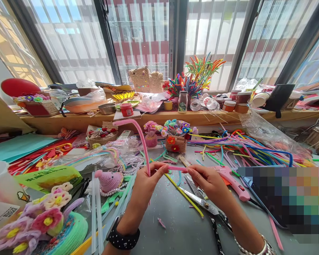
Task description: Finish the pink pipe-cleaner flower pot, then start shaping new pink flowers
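Holding a pink fuzzy stick (141, 136)

The left hand (149, 174) and right hand (206, 177), a bit apart, both pinch it over the gray table (172, 230). By the right hand is a pink glue gun (236, 185). Farther back: a flower box (176, 144), then a red jar (127, 110).

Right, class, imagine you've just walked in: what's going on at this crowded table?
A person is handling fuzzy pink stem material above the table. The left hand and right hand pinch a short pink stretch between their fingertips, while a long curved length rises by the left hand. Open scissors lie beneath the right hand, and a pink glue gun lies beyond it. Further back sit fuzzy flowers in a small box.
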`<control>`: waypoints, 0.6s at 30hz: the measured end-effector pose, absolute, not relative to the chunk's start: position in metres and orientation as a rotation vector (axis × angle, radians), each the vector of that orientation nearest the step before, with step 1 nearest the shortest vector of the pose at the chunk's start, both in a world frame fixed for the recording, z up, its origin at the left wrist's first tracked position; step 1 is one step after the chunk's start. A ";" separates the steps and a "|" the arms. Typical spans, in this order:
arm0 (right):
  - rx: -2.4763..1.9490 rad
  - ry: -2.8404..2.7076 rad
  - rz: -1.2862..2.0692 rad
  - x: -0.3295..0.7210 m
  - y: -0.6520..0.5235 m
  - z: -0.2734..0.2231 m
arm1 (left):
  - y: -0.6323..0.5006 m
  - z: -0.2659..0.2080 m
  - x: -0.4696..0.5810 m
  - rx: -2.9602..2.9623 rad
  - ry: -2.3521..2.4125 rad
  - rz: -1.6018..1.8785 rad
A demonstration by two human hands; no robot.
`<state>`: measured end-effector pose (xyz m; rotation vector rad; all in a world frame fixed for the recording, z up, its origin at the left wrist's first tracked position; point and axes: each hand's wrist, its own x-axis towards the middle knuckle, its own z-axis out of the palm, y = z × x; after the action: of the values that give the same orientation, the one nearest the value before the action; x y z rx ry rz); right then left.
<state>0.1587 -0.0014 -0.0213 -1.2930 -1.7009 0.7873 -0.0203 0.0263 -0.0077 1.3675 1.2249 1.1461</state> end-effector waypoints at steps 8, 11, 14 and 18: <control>-1.241 -1.643 0.928 0.157 -0.002 -0.021 | 0.024 -0.005 -0.017 1.112 0.996 1.195; -1.167 -1.670 1.033 0.153 -0.003 -0.022 | 0.022 -0.005 -0.014 1.106 0.956 1.178; -1.133 -1.685 1.115 0.150 -0.003 -0.023 | 0.020 -0.008 -0.012 1.147 0.961 1.159; -1.177 -1.682 1.198 0.151 -0.003 -0.023 | 0.021 -0.011 -0.013 1.155 0.960 1.251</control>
<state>0.1511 -0.0032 -0.0227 -1.1772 -1.6824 1.1975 -0.0129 0.0212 -0.0108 1.1550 0.9601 1.2512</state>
